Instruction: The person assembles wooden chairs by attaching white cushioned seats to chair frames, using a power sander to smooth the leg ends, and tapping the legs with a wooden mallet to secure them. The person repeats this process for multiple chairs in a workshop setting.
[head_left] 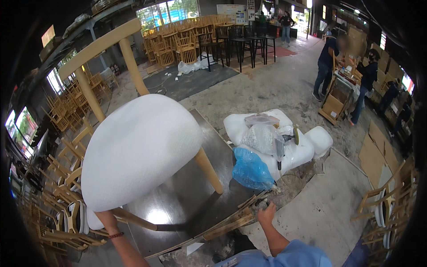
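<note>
A wooden chair with a white padded seat stands on a dark, shiny tabletop in front of me, its curved back rail at the far left. My left hand is at the seat's near edge beside a leg, closed on the chair, with its fingertips hidden below the seat. By the table's right edge, my right hand is closed with fingers curled, near dark clutter. Whatever it grips is too small to make out.
White padded pieces lie to the right under clear plastic, a blue plastic bag and a tool with a round disc. Stacked wooden chairs and black stools stand behind. People work around a cart.
</note>
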The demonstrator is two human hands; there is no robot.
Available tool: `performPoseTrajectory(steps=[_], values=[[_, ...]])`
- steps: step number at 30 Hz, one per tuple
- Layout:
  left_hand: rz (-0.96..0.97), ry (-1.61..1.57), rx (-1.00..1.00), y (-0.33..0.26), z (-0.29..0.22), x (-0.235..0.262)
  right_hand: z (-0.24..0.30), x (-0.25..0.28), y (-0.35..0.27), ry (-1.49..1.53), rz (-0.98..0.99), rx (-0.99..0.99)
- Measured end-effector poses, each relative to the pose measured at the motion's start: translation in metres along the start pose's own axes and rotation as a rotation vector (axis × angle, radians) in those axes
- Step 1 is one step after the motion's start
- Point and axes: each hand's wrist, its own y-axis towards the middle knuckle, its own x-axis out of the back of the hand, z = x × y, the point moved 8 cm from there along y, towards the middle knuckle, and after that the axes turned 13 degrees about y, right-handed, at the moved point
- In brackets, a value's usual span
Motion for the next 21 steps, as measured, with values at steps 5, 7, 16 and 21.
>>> performPoseTrajectory(steps=[5, 7, 16, 21], values=[[-0.059, -0.085, 0.052, 0.002, 0.003, 0.004, -0.033, -0.044, 0.024, -0.412, 0.453, -0.265], [-0.064, -0.074, 0.031, 0.000, -0.002, 0.004, -0.039, -0.047, 0.030, -0.534, 0.521, -0.183], [-0.114, -0.001, 0.081, -0.011, -0.012, 0.004, 0.255, -0.026, 0.024, -0.025, 1.283, 0.584], [-0.199, 0.004, 0.005, -0.004, -0.021, -0.005, 0.468, -0.007, 0.003, 0.651, 0.928, 0.725]])
